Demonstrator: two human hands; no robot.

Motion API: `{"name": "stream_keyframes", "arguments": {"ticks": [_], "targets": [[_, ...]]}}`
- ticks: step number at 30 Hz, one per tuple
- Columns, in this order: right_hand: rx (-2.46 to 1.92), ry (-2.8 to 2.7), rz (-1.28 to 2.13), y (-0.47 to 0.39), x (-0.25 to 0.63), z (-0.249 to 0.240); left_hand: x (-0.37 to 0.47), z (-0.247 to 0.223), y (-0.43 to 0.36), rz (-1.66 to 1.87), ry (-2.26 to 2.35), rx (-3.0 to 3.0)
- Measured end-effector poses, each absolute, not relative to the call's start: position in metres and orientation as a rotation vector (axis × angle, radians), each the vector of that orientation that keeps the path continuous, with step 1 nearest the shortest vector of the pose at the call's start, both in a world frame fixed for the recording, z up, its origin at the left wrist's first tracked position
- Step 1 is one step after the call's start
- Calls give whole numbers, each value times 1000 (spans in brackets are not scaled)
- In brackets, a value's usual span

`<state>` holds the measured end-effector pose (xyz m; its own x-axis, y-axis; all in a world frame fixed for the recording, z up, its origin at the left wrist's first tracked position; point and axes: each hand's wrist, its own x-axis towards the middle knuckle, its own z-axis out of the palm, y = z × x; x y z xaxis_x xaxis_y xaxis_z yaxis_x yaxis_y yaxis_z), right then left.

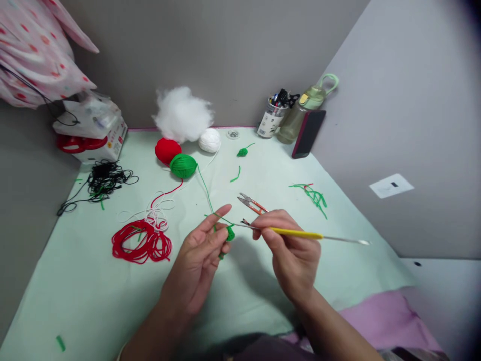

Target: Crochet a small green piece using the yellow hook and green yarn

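Between the thumb and fingers of my left hand (pixel 201 255) is a small green crochet piece (pixel 230 233). Green yarn runs over its raised index finger, back to the green yarn ball (pixel 183 166). My right hand (pixel 291 253) grips a crochet hook (pixel 296 232) by its yellow handle, pen-like. The hook's thin metal tip reaches left to the top of the green piece, where a loop seems to meet it. Just beyond my right hand lie orange-handled thread snips (pixel 252 203), partly hidden by the fingers.
A red yarn ball (pixel 167 151), white yarn ball (pixel 209 140) and white stuffing (pixel 183 114) sit at the back. Red yarn coils (pixel 141 241) and a black yarn tangle (pixel 107 180) lie left. Green scraps (pixel 313 195), a phone (pixel 308 134), a bottle (pixel 296 118) and a pen cup (pixel 271 120) are right.
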<state>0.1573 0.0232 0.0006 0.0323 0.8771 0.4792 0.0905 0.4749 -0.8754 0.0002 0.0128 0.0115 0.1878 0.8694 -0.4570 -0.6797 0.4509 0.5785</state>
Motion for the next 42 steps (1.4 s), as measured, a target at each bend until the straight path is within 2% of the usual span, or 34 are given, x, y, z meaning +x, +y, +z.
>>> {"name": "stream_keyframes", "arguments": {"ticks": [4,13,18,25,28,34,42], "targets": [[-863,-1323,1046,30,157,0,2,10,12,1158,938,426],[-900,-1337,1055,30,155,2,2,12,10,1059,958,486],[-899,-1306,1081,29,156,-2,5,10,12,1147,1003,492],[-848,-1025,1394,36,158,2,2,12,11,1119,1063,553],[-821,-1030,1427,37,160,3,0,13,10,1125,1074,558],[-876,-1278,1212,31,165,4,1,13,9,1155,1127,590],[-810,-1827,613,20,168,10,2,11,9,1208,1259,693]]}}
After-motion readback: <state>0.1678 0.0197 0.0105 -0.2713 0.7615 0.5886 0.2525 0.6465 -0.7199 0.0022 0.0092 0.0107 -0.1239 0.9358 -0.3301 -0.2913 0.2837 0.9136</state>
